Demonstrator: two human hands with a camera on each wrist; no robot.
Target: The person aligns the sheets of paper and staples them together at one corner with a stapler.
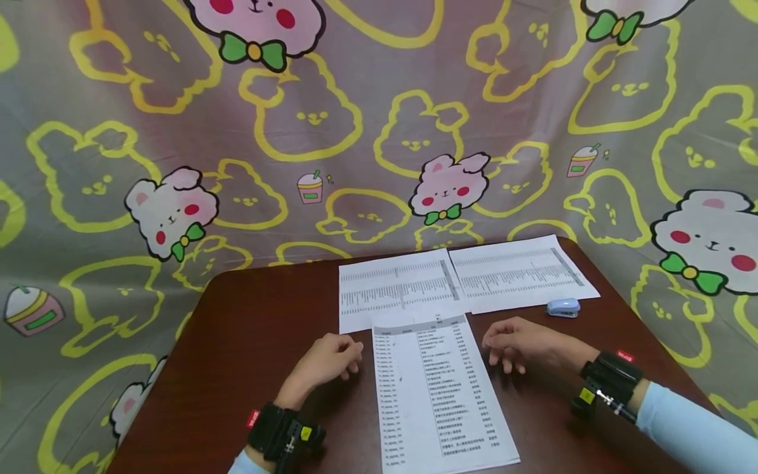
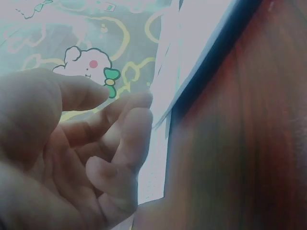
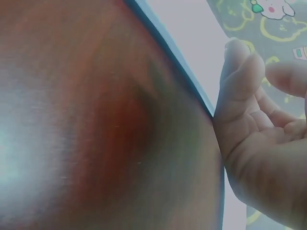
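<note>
A printed sheet of paper [image 1: 408, 401] with rows of text lies lengthwise between the two hands, its top end over the edge of another sheet. Just left of it, my left hand [image 1: 328, 359] rests with loosely curled fingers. The left wrist view shows nothing in that hand's fingers [image 2: 132, 136]. On the other side, my right hand [image 1: 521, 342] lies near the sheet's right edge, loosely bent. No object shows in its fingers [image 3: 240, 86] in the right wrist view. Beyond the right hand sits a small light-blue stapler [image 1: 563, 307].
Two more printed sheets, a left one [image 1: 379, 270] and a right one [image 1: 515, 257], lie side by side at the back of the dark brown table [image 1: 249, 329]. A patterned cloth [image 1: 355, 118] hangs behind the table's far edge and around its sides.
</note>
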